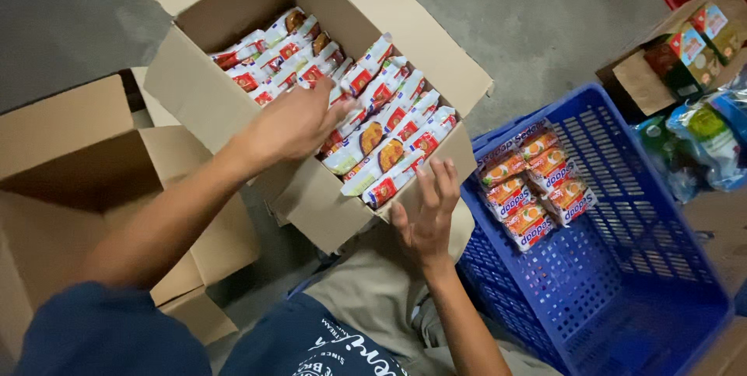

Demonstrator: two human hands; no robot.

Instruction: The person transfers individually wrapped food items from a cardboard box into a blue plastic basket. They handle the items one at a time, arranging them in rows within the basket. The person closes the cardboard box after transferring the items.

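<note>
since the packets (pixel 366 123) stand on edge in the box (pixel 210 92), i see my left hand (pixel 292 123) spread on them, right hand (pixel 428 209) open, empty at the rim.

The cardboard box (pixel 311 88) is packed tight with noodle packets (pixel 373 123); open room is left in the blue crate (pixel 622 283).

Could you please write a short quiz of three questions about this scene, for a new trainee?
1. True or false: the blue crate is full to the top.
2. Which hand reaches into the open cardboard box? A) left B) right
3. What lies in the crate?

Key:
1. False; only a few packets lie at its far end.
2. A; the left hand rests on the noodle packets, the right hand is at the box edge.
3. Orange snack packets.
</note>
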